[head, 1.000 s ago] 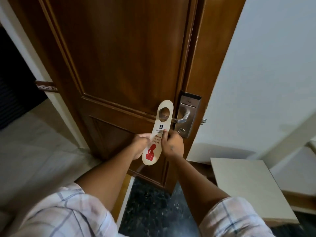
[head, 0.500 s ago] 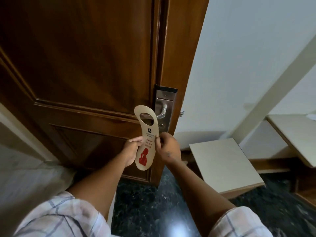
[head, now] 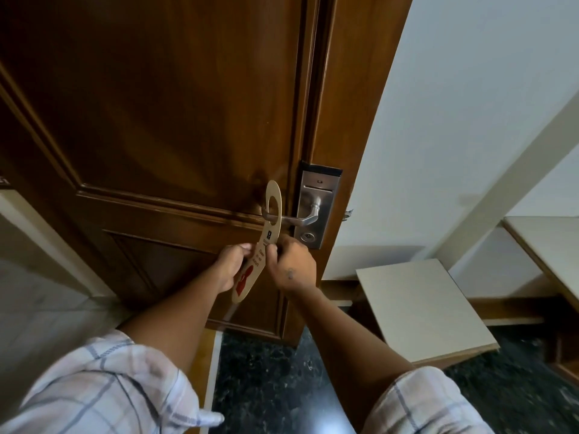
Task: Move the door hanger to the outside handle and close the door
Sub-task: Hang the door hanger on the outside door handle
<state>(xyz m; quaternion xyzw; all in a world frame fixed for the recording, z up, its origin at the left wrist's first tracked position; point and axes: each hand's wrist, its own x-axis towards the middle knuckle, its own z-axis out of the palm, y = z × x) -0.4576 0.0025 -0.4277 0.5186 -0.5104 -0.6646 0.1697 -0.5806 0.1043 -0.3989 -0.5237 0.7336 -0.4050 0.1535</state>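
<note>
The door hanger is looped over the silver handle of the brown wooden door, the lever passing through the hole in its upper end, while its lower part with the red figure tilts down to the left. Both hands pinch its middle: the left hand has its fingers closed on the left edge, and the right hand grips the right edge just below the metal lock plate. Plaid sleeves cover the upper arms above a dark marble floor.
</note>
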